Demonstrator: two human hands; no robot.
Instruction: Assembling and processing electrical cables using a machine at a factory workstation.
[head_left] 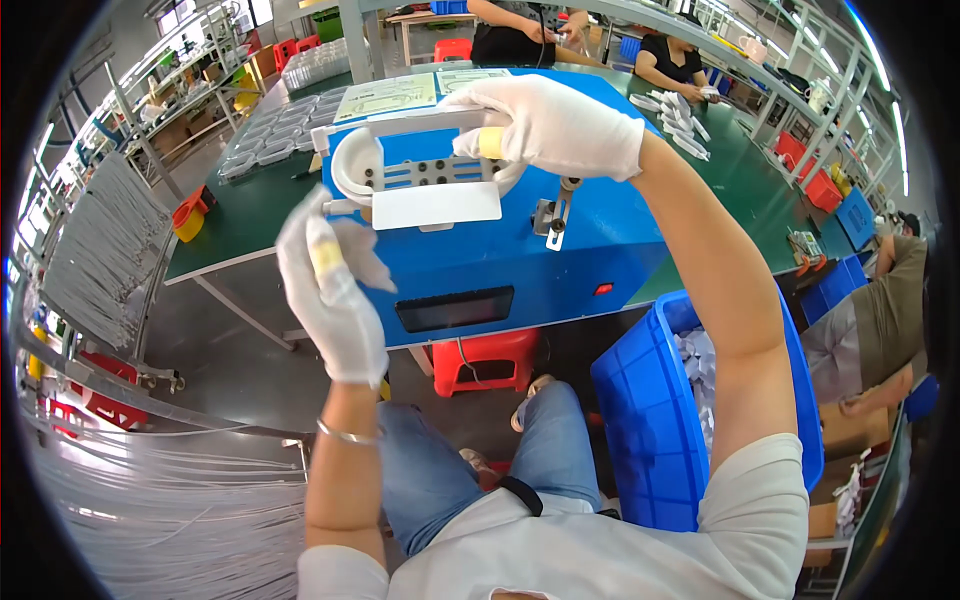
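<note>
My left hand (332,290), in a white glove with yellow tape on a finger, is at the left front of a blue benchtop machine (560,235). Its closed fingertips are near a white rod end (340,207); whatever they hold is hidden. My right hand (555,125), gloved likewise, reaches over the machine's top right, its fingers curled closed beside a slotted metal plate (430,173); their contents are covered by the glove. Between the hands are a white curved guide (357,165) and a flat white plate (436,206) at the machine's front.
Clear plastic trays (265,145) and printed sheets (388,97) lie on the green table (225,225). White parts (680,122) are piled at right. A blue bin (645,400) stands by my right arm, a red stool (485,362) underneath. White strands (180,500) hang left. Co-workers sit opposite.
</note>
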